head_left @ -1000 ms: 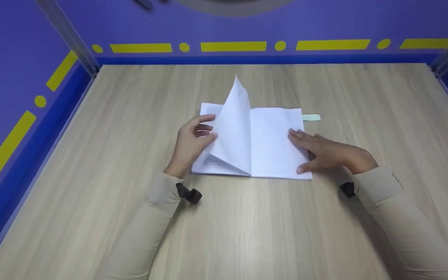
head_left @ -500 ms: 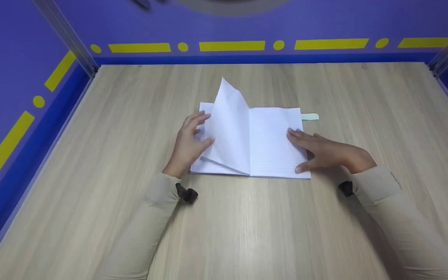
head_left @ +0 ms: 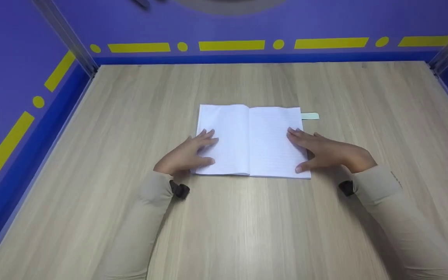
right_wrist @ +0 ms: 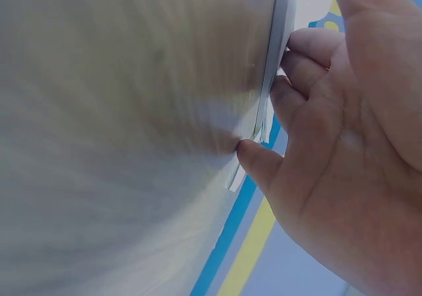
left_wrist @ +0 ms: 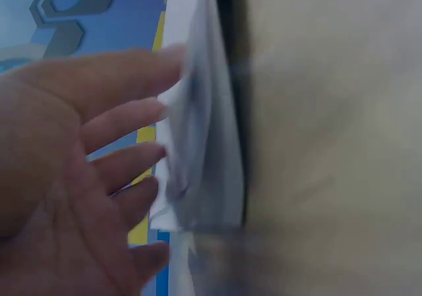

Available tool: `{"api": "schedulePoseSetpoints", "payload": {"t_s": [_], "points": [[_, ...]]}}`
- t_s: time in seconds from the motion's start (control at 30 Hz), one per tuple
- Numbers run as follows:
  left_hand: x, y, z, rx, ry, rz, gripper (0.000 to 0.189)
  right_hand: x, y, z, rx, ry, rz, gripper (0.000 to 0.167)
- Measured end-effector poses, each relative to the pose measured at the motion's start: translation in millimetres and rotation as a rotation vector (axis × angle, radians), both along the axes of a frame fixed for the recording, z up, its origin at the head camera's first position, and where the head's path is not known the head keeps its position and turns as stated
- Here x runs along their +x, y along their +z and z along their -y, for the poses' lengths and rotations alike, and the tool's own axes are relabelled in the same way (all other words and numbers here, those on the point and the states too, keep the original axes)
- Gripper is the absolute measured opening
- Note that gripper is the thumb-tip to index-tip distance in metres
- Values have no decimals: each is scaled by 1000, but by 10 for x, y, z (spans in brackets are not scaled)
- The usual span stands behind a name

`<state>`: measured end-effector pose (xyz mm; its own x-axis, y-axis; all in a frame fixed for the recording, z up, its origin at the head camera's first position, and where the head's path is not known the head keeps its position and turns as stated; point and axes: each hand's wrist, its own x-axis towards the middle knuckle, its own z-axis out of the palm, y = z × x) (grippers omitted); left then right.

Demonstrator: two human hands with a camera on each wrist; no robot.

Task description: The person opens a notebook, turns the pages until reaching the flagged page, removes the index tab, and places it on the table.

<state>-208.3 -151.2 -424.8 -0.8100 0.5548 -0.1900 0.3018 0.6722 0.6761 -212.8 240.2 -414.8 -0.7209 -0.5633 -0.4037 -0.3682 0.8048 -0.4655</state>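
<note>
An open notebook (head_left: pixel 231 120) with faintly ruled white pages lies flat on the table in the head view. My left hand (head_left: pixel 188 153) has its fingers spread over the outer edge of the left page. In the left wrist view, the fingertips of that left hand (left_wrist: pixel 99 144) are at the page edges, where a leaf bulges up slightly. Spread over the outer part of the right page is my right hand (head_left: pixel 327 152), its fingertips resting on the paper. From the right wrist view, the little finger of my right hand (right_wrist: pixel 330 138) meets the tabletop beside the notebook.
A pale green tab (head_left: pixel 310 116) sticks out from the notebook's right edge near the top. The wood-grain table (head_left: pixel 266 225) spreads around it. Blue panels (head_left: pixel 231 29) with yellow dashes and dots stand behind and at the sides.
The raised leaf has gone over to the left and now lies down on the left page. My left hand has moved lower and spread onto it. The right hand has stayed in place.
</note>
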Motion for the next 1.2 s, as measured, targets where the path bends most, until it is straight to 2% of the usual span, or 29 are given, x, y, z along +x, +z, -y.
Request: {"api": "schedulePoseSetpoints", "payload": {"t_s": [0.13, 0.3, 0.63, 1.0, 1.2], "points": [[-21, -6, 103, -57, -31, 98, 79, 3, 2, -10, -6, -4, 2, 107], [-45, -21, 163, -84, -54, 135, 88, 2, -2, -47, -40, 6, 4, 108], [-60, -33, 178, -89, -83, 117, 88, 18, -6, -108, -91, 28, 17, 117], [-53, -19, 177, -82, -86, 118, 87, 3, -32, -104, -72, 21, -3, 121], [-56, -25, 191, -82, -93, 107, 86, 16, -18, -93, -65, 0, 14, 121]]}}
